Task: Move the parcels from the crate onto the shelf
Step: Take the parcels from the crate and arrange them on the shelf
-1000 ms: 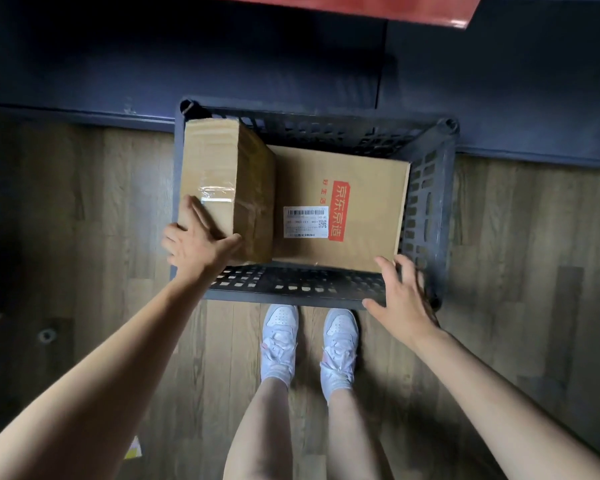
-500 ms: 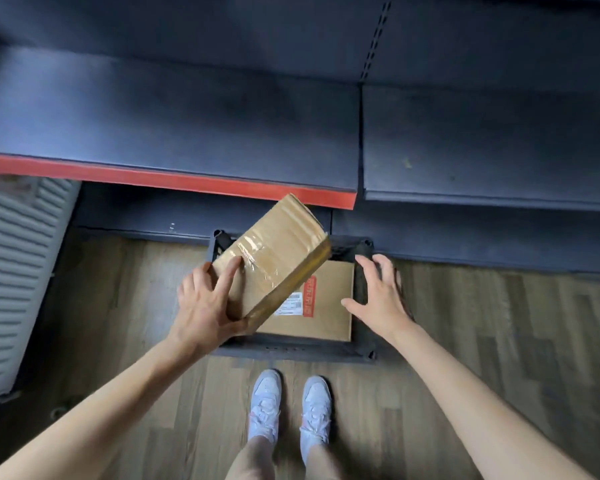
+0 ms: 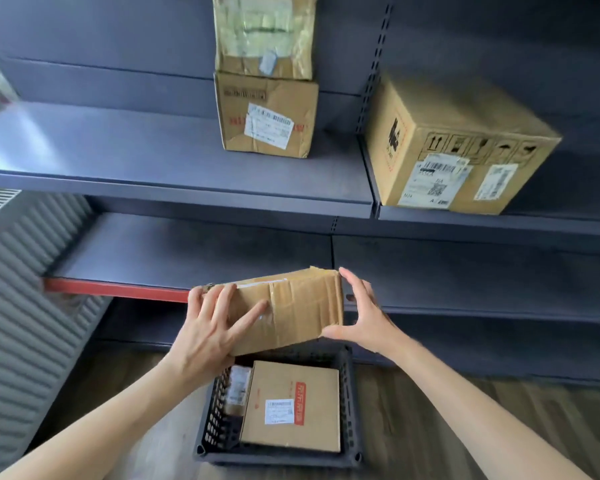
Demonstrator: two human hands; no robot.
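A taped brown parcel [image 3: 298,306] hangs in the air above the dark plastic crate [image 3: 210,427], level with the lower shelf's front edge. My left hand [image 3: 208,327] grips its left end with fingers spread over the top face. My right hand [image 3: 364,317] holds its right end, thumb under the corner. In the crate lies a flat parcel [image 3: 291,407] with a red strip and white label, and a small parcel [image 3: 238,389] stands at its left. The dark shelf [image 3: 153,157] rises behind.
Two stacked parcels [image 3: 267,112] stand on the upper shelf board, a large box [image 3: 454,147] to their right. The lower board [image 3: 174,251] has a red front strip. A ribbed grey panel [image 3: 18,306] is at the left. Wooden floor [image 3: 430,410] surrounds the crate.
The parcel has risen out of the crate and turned flatter. My right hand left the crate rim and took the parcel's right end. My view has tilted up to the shelves.
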